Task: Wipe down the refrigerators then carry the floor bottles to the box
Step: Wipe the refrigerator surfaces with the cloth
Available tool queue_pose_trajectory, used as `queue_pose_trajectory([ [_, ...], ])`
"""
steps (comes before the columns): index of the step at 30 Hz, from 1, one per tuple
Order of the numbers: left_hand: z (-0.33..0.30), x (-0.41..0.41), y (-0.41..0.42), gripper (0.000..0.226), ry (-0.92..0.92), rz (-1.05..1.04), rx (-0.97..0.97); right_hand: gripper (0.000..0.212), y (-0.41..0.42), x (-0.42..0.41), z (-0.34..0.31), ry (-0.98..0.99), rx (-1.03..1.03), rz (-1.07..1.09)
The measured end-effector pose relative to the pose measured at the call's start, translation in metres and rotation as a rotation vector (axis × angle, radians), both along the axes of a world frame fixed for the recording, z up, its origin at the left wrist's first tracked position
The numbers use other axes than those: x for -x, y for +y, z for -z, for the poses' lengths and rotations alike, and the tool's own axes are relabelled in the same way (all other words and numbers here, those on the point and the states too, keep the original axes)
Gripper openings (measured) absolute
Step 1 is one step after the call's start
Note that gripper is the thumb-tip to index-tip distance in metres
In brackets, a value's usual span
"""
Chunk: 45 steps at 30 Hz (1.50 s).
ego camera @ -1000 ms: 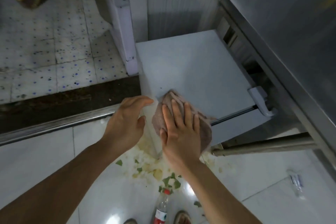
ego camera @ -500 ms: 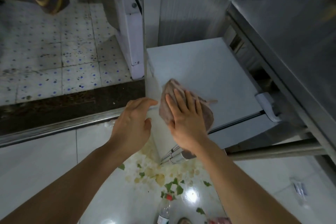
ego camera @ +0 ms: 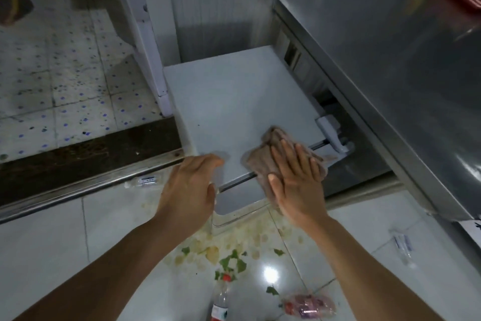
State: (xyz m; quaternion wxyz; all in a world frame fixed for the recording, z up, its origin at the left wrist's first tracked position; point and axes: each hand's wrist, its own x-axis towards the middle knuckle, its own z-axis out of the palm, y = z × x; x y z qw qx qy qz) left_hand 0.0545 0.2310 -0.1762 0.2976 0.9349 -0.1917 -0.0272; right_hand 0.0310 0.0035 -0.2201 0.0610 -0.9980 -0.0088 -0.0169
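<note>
A small white refrigerator (ego camera: pixel 234 102) stands low between a door frame and a steel counter. My right hand (ego camera: pixel 296 180) presses a brown cloth (ego camera: pixel 263 162) flat on the front edge of its top, fingers straight. My left hand (ego camera: pixel 190 185) rests on the fridge's front left corner, fingers loosely bent over the edge. On the floor lie a clear bottle with a red cap (ego camera: pixel 221 297), a crushed pinkish bottle (ego camera: pixel 309 305), a clear bottle by the steel threshold (ego camera: pixel 141 181) and another clear bottle at the right (ego camera: pixel 402 245).
A steel counter (ego camera: pixel 377 65) runs along the right, with red-striped items at its far corner. Vegetable scraps and a yellowish spill (ego camera: pixel 229 247) cover the white floor tiles before the fridge. A steel threshold (ego camera: pixel 78 188) leads to a spotted tile floor at left.
My right hand has slid the cloth to the right along the fridge top's front edge. My left hand stays at the front left corner. The view has shifted.
</note>
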Motion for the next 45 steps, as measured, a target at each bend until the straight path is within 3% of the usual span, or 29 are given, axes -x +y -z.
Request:
queue_pose_trajectory([
  [3, 0.008, 0.009, -0.029, 0.051, -0.048, -0.001, -0.024, 0.064, -0.056, -0.020, -0.003, 0.072, 0.095, 0.015],
  [7, 0.016, 0.016, -0.058, 0.040, -0.064, -0.199, -0.094, 0.071, -0.086, -0.043, -0.003, 0.075, 0.207, -0.115],
  [12, 0.023, 0.027, -0.073, 0.038, -0.096, -0.307, -0.202, 0.067, -0.097, -0.061, -0.009, 0.053, 0.173, -0.233],
  [20, 0.030, 0.068, -0.062, 0.043, -0.172, -0.388, -0.183, 0.054, -0.136, 0.009, 0.019, -0.062, -0.012, -0.264],
  [27, 0.053, 0.083, -0.052, 0.049, -0.269, -0.377, 0.020, 0.051, -0.086, 0.007, 0.039, -0.299, -0.058, -0.134],
  [35, 0.070, 0.086, -0.038, 0.059, -0.367, -0.325, 0.026, 0.055, 0.033, 0.034, 0.047, -0.461, -0.126, -0.198],
  [40, 0.082, 0.085, -0.039, 0.054, -0.504, -0.336, -0.022, 0.055, -0.008, 0.021, 0.051, -0.526, -0.111, -0.372],
  [45, 0.092, 0.088, -0.052, 0.049, -0.631, -0.427, -0.075, 0.055, -0.073, 0.003, 0.064, -0.550, -0.059, -0.222],
])
